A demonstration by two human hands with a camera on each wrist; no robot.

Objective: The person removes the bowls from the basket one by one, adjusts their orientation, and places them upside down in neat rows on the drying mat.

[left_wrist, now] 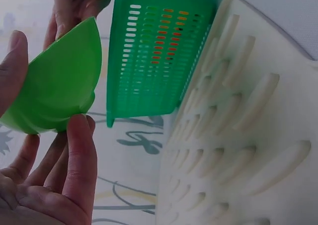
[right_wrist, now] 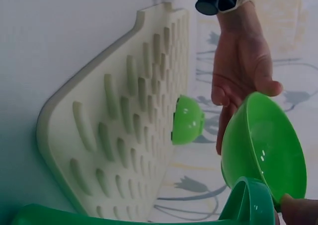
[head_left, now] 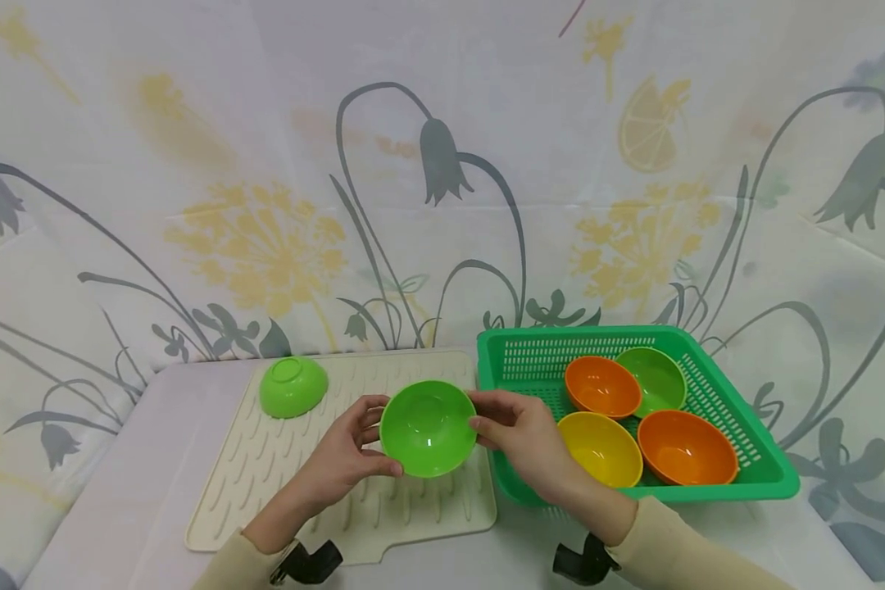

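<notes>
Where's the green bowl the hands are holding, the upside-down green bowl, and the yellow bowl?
green bowl (head_left: 428, 426), head view, on its inside bottom.
upside-down green bowl (head_left: 292, 385), head view, on its outer wall, on the ridged mat.
yellow bowl (head_left: 600, 448), head view, on its inside, in the green basket.

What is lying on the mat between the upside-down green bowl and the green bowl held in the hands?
Nothing: in the head view, only bare ridged drying mat lies between the overturned green bowl and the held green bowl.
</notes>
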